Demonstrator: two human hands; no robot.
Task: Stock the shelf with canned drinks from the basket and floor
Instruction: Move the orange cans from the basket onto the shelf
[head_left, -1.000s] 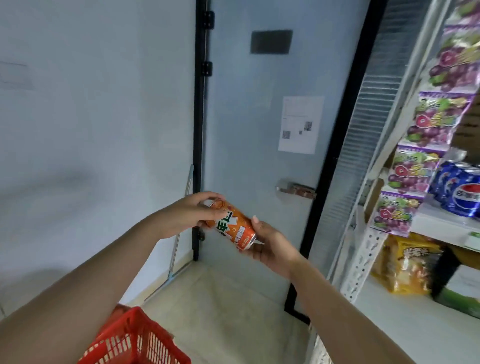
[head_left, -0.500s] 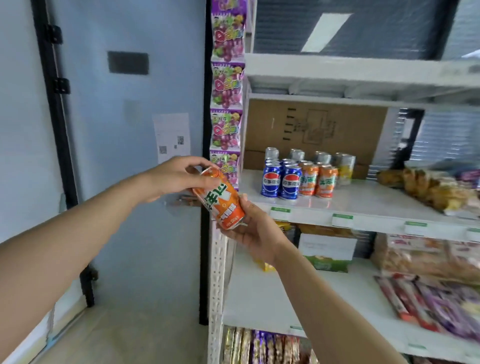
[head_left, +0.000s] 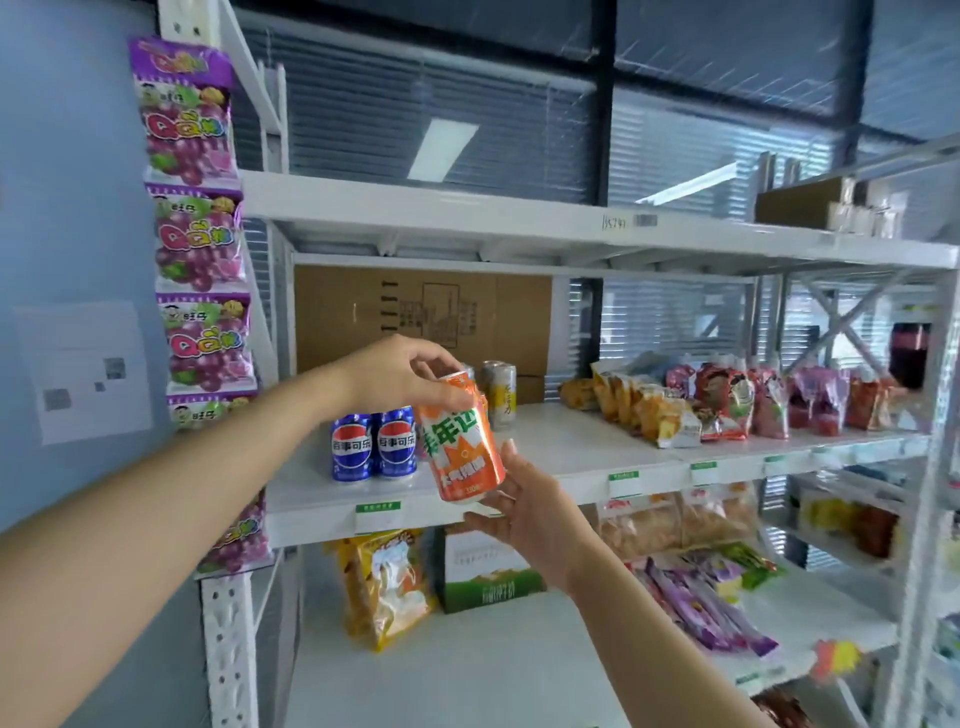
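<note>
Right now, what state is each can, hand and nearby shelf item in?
orange can: tilted, held in the air in front of the middle shelf, not yet set down.
left hand: fingers grip the orange can's top.
right hand: cups the orange can's base.
blue cans: upright, side by side on the middle shelf.
pale can: upright, further back.
cardboard box: stands at the shelf's back.

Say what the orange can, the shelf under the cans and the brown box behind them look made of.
The orange can: likely thin metal, glossy printed coat, going by its sheen. The shelf: probably painted metal, smooth white, with a folded front lip. The brown box: cardboard, matt, dull tan with printed lines.
</note>
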